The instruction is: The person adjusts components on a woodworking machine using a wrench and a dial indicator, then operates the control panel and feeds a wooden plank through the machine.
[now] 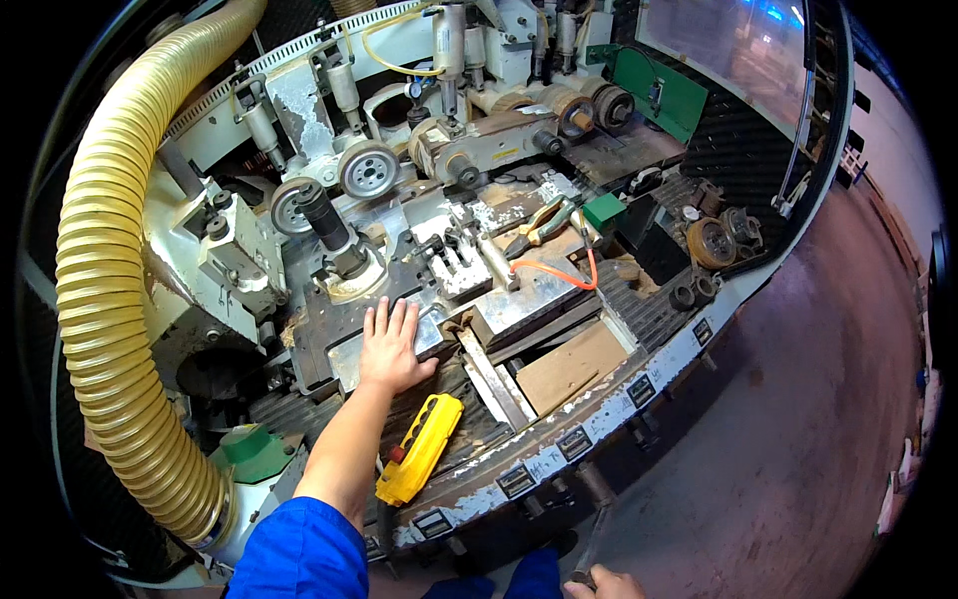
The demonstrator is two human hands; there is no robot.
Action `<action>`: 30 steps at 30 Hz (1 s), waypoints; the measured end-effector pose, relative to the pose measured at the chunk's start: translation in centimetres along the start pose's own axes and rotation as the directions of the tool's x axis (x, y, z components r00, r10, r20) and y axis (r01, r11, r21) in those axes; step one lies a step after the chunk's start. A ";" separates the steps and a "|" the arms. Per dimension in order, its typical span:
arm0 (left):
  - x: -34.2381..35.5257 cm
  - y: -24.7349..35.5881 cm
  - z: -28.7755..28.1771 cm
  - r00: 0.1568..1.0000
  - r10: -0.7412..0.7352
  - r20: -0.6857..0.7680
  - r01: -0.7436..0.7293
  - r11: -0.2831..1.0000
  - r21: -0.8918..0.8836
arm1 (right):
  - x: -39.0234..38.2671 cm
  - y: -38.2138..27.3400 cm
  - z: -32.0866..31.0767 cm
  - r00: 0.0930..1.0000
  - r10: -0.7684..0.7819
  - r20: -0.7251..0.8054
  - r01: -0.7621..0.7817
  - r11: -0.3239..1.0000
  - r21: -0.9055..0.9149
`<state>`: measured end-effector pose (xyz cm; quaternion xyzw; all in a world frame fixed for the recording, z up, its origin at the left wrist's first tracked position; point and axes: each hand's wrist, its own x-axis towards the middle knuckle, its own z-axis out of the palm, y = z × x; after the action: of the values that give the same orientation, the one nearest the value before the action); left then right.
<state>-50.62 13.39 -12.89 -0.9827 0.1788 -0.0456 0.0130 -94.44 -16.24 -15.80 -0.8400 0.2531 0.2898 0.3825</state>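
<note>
A crank handle [602, 527] is jutting out below the machine bed's front rail [607, 416], where a standing person can presumably reach it; the right hand [606, 582] is closing its fingers round the outer end, though the picture's lower edge is hiding part of that grip. The left hand [392, 357] is lying palm-down, fingers spread, on a metal plate [346, 361] inside the bed's front edge, probably steadying the lean. Nearby, a yellow control pendant [424, 449] is resting along that edge, seemingly within reach, and pliers [547, 226] are lying farther back.
</note>
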 end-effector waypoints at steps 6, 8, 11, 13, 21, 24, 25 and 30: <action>0.6 0.5 0.5 0.999 0.026 -0.028 -0.026 1.000 -0.016 | 2.0 -0.5 7.5 0.997 -0.014 0.071 0.009 0.998 0.061; 0.1 -0.3 0.8 0.998 0.025 -0.051 -0.025 1.000 -0.007 | 2.3 -0.5 9.1 0.995 -0.016 0.099 0.011 0.998 0.055; -0.4 -0.2 0.8 0.997 0.033 -0.064 -0.033 0.999 -0.002 | 2.6 -0.1 10.4 0.995 -0.006 0.103 0.001 0.999 0.047; 0.2 0.0 0.6 0.999 0.026 -0.048 -0.027 1.000 -0.009 | 3.1 0.2 10.7 0.995 -0.004 0.097 0.000 0.999 0.042; 0.1 -0.1 0.8 0.998 0.024 -0.053 -0.024 1.000 -0.005 | 4.7 1.1 13.2 0.998 -0.003 0.062 0.002 1.000 0.017; 0.2 0.0 0.7 0.998 0.024 -0.053 -0.024 1.000 -0.001 | 6.1 1.0 14.8 0.999 -0.011 0.034 0.011 1.000 0.004; 0.2 0.1 0.7 0.998 0.024 -0.053 -0.024 1.000 -0.004 | 6.6 1.0 15.4 1.000 -0.012 0.022 0.013 1.000 -0.001; 0.4 0.0 0.9 0.999 0.016 -0.046 -0.015 1.000 0.023 | 9.7 1.5 16.4 1.000 -0.029 -0.008 0.028 0.998 -0.047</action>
<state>-50.21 13.26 -13.76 -0.9798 0.1861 -0.0704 0.0202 -93.40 -6.08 -31.97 -0.8536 0.2359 0.2864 0.3656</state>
